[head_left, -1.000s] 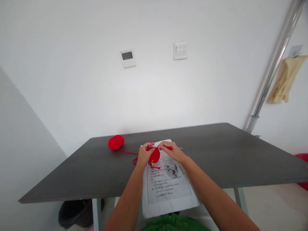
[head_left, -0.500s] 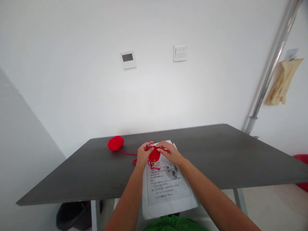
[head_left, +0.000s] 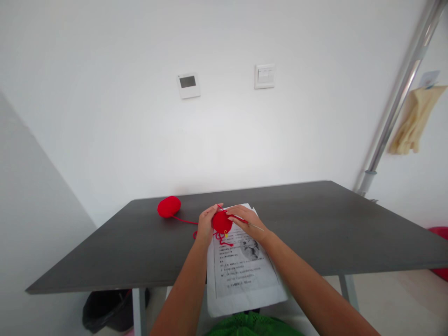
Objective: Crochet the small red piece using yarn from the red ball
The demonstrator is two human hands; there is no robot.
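Note:
A round red crochet piece [head_left: 222, 222] is held above a printed sheet. My left hand [head_left: 206, 223] grips its left edge, with red yarn running up over the fingers. In my right hand [head_left: 247, 218] is a crochet hook [head_left: 256, 227] with a red grip and a metal end pointing right; its tip is at the top edge of the piece. A yellow stitch marker [head_left: 226, 234] hangs at the lower edge, by a loose red yarn tail [head_left: 226, 243]. From the left hand, yarn leads to a red yarn ball [head_left: 169, 206] on the table.
Printed sheets [head_left: 245, 284] lie under my hands, overhanging the front edge of the dark table [head_left: 315, 224]. A white wall rises behind, with a switch panel [head_left: 265, 76] and a thermostat [head_left: 188, 86]. A black bin [head_left: 108, 310] stands below left; gloves [head_left: 415, 121] hang right.
My left thumb has moved off the front of the crochet piece, so more of its round face shows. The hook has shifted slightly right. The view has shifted a little.

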